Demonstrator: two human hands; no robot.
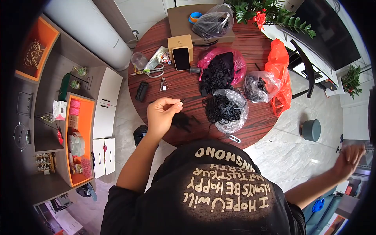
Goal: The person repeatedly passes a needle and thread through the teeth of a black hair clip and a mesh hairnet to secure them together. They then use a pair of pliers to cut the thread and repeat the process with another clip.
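Step in hand: judged as 1 small black piece (pixel 182 101) lifted clear of the loose black pile (pixel 183 121) and held up for work; nothing set down yet.
Left hand (pixel 161 114): raised over the near part of the round table (pixel 188 84), thumb and fingertips pinched tight on the small black piece.
Right hand (pixel 349 157): stretched far out to the right, well apart from the table and blurred; fingers look loosely curled, but open, closed or holding something cannot be told.
Where the piece is: at the left fingertips, above the table top, near the near clear bag (pixel 226 109) and above the loose black pile.
Next move calls for: by judgement, a steady pinch on a piece small enough to slip, and the right hand back over the table before any 2-handed work.
Bags: 5 in all. 3 clear: the near clear bag, the middle clear bag (pixel 258 86) and the far clear bag (pixel 213 22) on the cardboard box (pixel 178 23). Also 1 pink bag (pixel 239 64) and 1 red bag (pixel 279 72). All 3 clear ones and the pink one hold black pieces.
Scissors (pixel 150 72): 1.
Phone (pixel 181 58): 1, propped against 1 small box (pixel 180 40).
Black case (pixel 141 91): 1.
Hands in view: 2, both the person's own.
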